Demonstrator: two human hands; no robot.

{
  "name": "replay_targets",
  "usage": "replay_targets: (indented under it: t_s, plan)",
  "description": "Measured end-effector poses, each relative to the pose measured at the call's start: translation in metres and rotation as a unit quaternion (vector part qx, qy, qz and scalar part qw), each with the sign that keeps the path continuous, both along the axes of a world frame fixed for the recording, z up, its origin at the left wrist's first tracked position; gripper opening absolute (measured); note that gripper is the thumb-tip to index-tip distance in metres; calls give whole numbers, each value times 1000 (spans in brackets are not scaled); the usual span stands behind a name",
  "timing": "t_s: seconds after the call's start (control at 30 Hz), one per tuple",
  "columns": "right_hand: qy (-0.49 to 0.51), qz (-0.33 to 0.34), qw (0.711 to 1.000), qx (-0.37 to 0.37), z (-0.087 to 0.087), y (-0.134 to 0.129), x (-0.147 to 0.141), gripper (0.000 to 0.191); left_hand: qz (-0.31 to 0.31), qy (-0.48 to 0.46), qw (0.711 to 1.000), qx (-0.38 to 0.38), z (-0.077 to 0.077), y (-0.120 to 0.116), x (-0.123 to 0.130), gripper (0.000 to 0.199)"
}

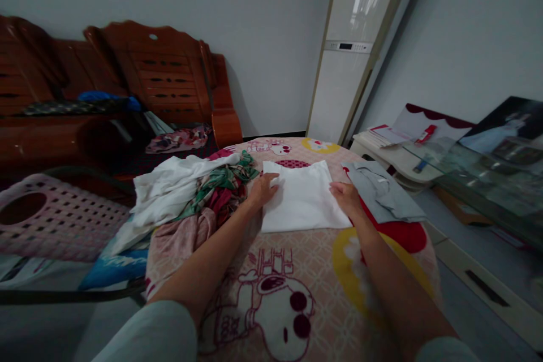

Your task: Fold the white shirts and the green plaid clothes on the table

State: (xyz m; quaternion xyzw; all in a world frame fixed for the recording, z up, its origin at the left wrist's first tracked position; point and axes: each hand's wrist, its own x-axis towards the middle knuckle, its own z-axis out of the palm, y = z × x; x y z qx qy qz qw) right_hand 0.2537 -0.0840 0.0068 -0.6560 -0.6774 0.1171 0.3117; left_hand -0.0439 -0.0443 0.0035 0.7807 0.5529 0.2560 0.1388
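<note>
A white garment (pixel 301 198), folded into a rough rectangle, lies flat on the round table with a patterned pink cloth (pixel 309 246). My left hand (pixel 263 188) is at its left edge, fingers closed on the fabric. At the right edge my right hand (pixel 344 195) pinches the white garment between thumb and fingers. To the left is a loose heap of clothes, with a white piece (pixel 169 186), a green piece (pixel 212 186) and a pink piece (pixel 186 235). A grey folded garment (pixel 384 191) lies at the right side of the table.
Wooden chairs (pixel 165 79) stand behind at the left, with clothes on their seats. A pink woven basket (pixel 72 220) is beside the table at the left. A tall white appliance (pixel 339 79) stands at the back. On the right are a glass shelf (pixel 479 175) and a white cabinet (pixel 487 283).
</note>
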Motion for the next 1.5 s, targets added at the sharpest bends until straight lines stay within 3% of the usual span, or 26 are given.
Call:
replay_targets:
  t_s: [0.17, 0.3, 0.4, 0.53, 0.63, 0.73, 0.83, 0.9, 1.0, 1.13, 1.33, 1.5]
  plan:
    - [14, -111, 993, -36, -6, -33, 21, 26, 72, -14, 997, 4, 1, -29, -20, 26]
    - [23, -129, 988, -84, -9, -46, 26, 23, 126, -10, 991, -35, 3, -50, -28, 14]
    - [31, -118, 989, -78, -10, -52, 28, 21, 138, -51, 984, -101, 2, -63, -30, 17]
    - [157, -81, 980, -89, -9, -62, 28, 24, 132, -98, 974, -154, 1, -76, -27, 29]
    - [286, -45, 945, -153, -5, -70, 28, 27, 121, -161, 958, -203, 3, -84, -26, 44]
    - [349, 1, 912, -216, -1, -75, 31, 32, 100, -269, 924, -253, 7, -92, -27, 64]
    - [349, 37, 899, -263, 1, -78, 35, 36, 66, -351, 891, -279, 8, -97, -29, 73]
    - [330, 56, 899, -284, 3, -80, 37, 39, 33, -358, 884, -300, 8, -100, -30, 70]
    - [304, 62, 903, -298, 5, -82, 36, 41, -3, -326, 895, -304, 7, -102, -30, 69]
    - [275, 31, 908, -314, 9, -86, 34, 41, 5, -288, 914, -286, 7, -102, -31, 74]
    - [323, 65, 899, -290, 8, -88, 34, 31, -6, -322, 897, -303, 6, -103, -28, 82]
    - [290, 43, 910, -293, 5, -87, 35, 30, -5, -282, 905, -319, 8, -106, -26, 82]
